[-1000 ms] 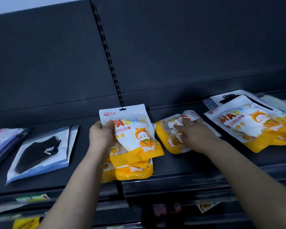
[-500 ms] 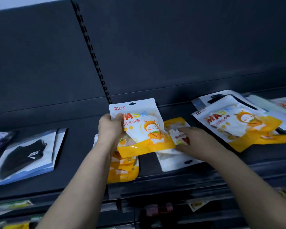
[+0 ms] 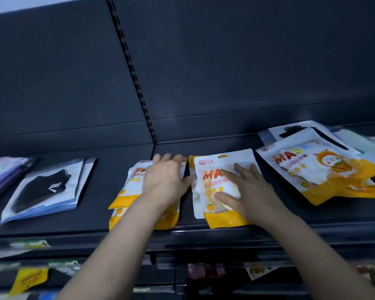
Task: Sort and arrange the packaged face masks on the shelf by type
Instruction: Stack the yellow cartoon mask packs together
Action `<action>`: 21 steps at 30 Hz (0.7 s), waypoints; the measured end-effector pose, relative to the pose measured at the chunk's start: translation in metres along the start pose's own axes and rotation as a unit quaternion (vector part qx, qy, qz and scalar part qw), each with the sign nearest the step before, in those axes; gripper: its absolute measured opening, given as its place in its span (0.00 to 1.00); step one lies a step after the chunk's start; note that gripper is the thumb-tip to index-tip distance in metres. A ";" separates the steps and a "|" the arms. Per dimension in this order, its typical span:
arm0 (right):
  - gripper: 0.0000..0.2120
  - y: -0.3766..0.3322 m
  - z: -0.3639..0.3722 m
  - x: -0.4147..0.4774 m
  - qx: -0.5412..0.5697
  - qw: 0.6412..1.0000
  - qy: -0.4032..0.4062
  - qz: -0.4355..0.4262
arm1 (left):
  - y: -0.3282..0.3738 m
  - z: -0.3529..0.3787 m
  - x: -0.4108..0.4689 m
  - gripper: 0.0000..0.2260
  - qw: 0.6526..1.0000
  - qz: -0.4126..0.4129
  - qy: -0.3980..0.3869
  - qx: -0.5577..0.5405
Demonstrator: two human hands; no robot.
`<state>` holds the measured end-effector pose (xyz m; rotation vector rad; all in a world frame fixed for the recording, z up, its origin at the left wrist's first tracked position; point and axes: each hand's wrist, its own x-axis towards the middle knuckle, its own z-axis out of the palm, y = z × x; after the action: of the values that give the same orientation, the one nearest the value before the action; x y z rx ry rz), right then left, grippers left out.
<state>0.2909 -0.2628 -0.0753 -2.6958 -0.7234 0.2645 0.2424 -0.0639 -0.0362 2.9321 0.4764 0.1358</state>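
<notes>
Both hands flat on orange mask packs, shelf (image 3: pixel 52 226) centre.
Left hand (image 3: pixel 164 180) released, pressing left stack (image 3: pixel 126 204); right hand (image 3: pixel 250 191) released, palm on middle pack (image 3: pixel 212 169).

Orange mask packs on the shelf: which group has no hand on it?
The rightmost orange pile, lying askew. The left hand presses the left stack; the right hand presses the middle pack.
</notes>
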 end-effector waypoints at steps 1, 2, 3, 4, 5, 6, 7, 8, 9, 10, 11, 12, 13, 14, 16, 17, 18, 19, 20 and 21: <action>0.34 0.000 0.000 0.001 -0.006 1.000 -0.002 -0.001 | -0.013 -0.006 -0.007 0.28 0.999 -0.004 -0.045 0.002; 0.34 -0.001 0.000 0.002 -0.011 1.000 -0.007 0.000 | -0.026 -0.011 -0.014 0.32 0.995 -0.016 -0.101 0.005; 0.35 -0.003 0.001 0.003 -0.013 1.000 -0.011 0.003 | -0.038 -0.013 -0.021 0.36 0.987 -0.030 -0.155 0.008; 0.35 -0.006 0.003 0.004 -0.011 1.000 -0.010 0.005 | -0.049 -0.014 -0.027 0.38 0.980 -0.041 -0.197 0.012; 0.35 -0.010 0.006 0.005 -0.006 1.000 -0.006 0.008 | -0.057 -0.010 -0.030 0.38 0.974 -0.046 -0.220 0.014; 0.35 -0.015 0.008 0.008 0.000 1.000 -0.001 0.008 | -0.064 -0.005 -0.031 0.38 0.974 -0.046 -0.222 0.011; 0.35 -0.019 0.012 0.012 0.007 1.000 0.006 0.007 | -0.069 0.001 -0.029 0.37 0.977 -0.042 -0.210 0.003; 0.35 -0.024 0.015 0.017 0.017 1.000 0.013 0.005 | -0.074 0.006 -0.026 0.36 0.981 -0.038 -0.193 -0.006; 0.35 -0.029 0.017 0.023 0.028 0.999 0.021 0.002 | -0.079 0.009 -0.022 0.36 0.983 -0.036 -0.178 -0.015; 0.35 -0.033 0.018 0.027 0.042 0.999 0.030 0.001 | -0.084 0.010 -0.017 0.36 0.984 -0.035 -0.172 -0.020; 0.35 -0.037 0.018 0.030 0.060 0.997 0.047 0.002 | -0.090 0.008 -0.011 0.36 0.984 -0.033 -0.173 -0.020; 0.35 -0.038 0.018 0.032 0.079 0.994 0.072 0.003 | -0.095 0.007 -0.007 0.36 0.983 -0.032 -0.180 -0.011; 0.34 -0.039 0.017 0.033 0.099 0.990 0.105 0.003 | -0.097 0.005 -0.003 0.36 0.982 -0.031 -0.188 0.002; 0.33 -0.038 0.016 0.033 0.124 0.982 0.141 0.003 | -0.097 0.001 -0.001 0.36 0.981 -0.029 -0.191 0.014; 0.29 -0.032 0.011 0.031 0.190 0.961 0.198 0.016 | -0.086 -0.005 0.002 0.33 0.986 -0.013 -0.163 0.004; 0.26 -0.028 0.008 0.030 0.222 0.950 0.216 0.027 | -0.078 -0.008 0.004 0.32 0.990 0.002 -0.137 -0.022; 0.25 -0.024 0.004 0.028 0.238 0.943 0.228 0.038 | -0.069 -0.010 0.008 0.30 0.993 0.021 -0.108 -0.045; 0.23 -0.019 0.000 0.026 0.236 0.942 0.233 0.048 | -0.059 -0.009 0.012 0.27 0.995 0.045 -0.078 -0.052; 0.22 -0.015 -0.003 0.022 0.227 0.943 0.238 0.054 | -0.049 -0.008 0.016 0.23 0.995 0.071 -0.052 -0.041; 0.20 -0.011 -0.005 0.017 0.207 0.945 0.246 0.055 | -0.040 -0.004 0.020 0.20 0.994 0.096 -0.036 -0.026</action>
<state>0.3017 -0.2471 -0.0679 -2.2580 -0.3205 -0.2088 0.2487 -0.0189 -0.0381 2.9147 0.1762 0.0656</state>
